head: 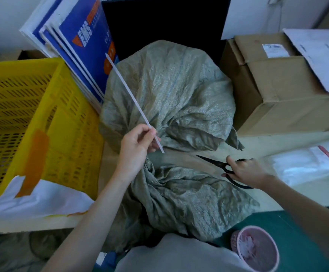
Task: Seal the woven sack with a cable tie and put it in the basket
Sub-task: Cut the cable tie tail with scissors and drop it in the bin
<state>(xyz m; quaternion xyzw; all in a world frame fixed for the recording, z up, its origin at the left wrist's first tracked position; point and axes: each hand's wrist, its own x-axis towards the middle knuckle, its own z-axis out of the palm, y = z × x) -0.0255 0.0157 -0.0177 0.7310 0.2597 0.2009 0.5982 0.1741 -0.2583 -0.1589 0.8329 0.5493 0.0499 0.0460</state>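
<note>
Sack (171,99) — lying at twelve o'clock, neck looking cinched. My left hand (138,146) is pinching the tie (132,99); my right hand (244,169) is gripping scissors (218,163) at three o'clock. Basket (77,122) — nine o'clock, waiting; trimming and loading remaining, I judge.

Lighting: dim, cool, bluish cast; soft and diffuse, no hard shadows. Brightest areas: white wall at top and clear plastic bags (306,163) at right, mildly washed out. Sharpness: soft overall; printed text illegible. Distortion: wide-angle bowing at edges, yellow slotted plastic basket (32,114) visibly curved.
</note>
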